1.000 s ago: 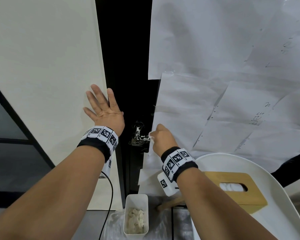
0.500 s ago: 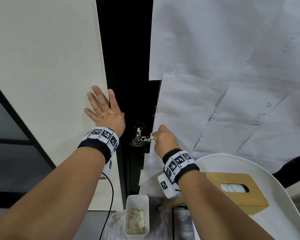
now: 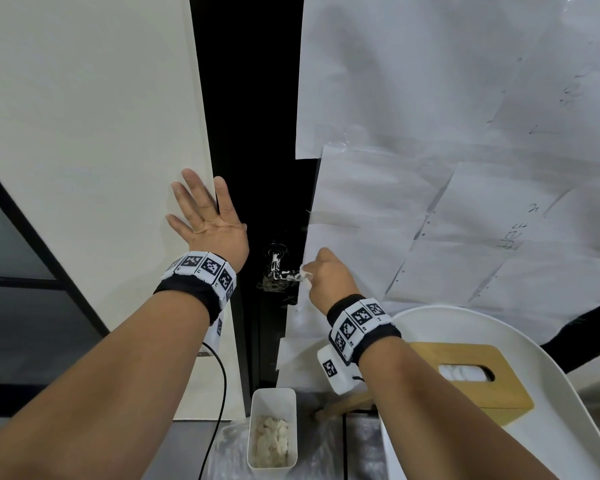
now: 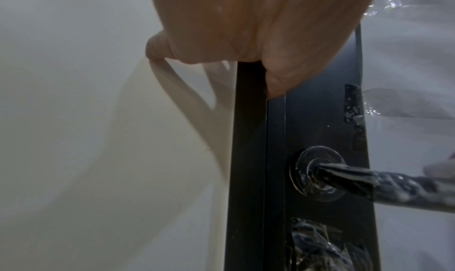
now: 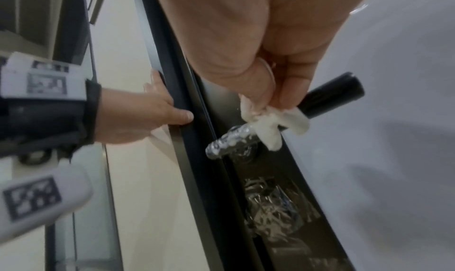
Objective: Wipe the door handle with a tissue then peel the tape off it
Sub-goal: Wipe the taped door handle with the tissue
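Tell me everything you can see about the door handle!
The handle is a black lever sticking out from a round base on the dark door edge. Crinkly clear tape with white smears wraps the part near the base; the far end is bare, smooth black. The right hand pinches a crumpled white tissue against its middle. The left hand does not touch it; it lies flat on the wall beside the door.

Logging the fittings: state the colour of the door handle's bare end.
Black; the door handle shows a plain black bare end, clearest in the right wrist view.
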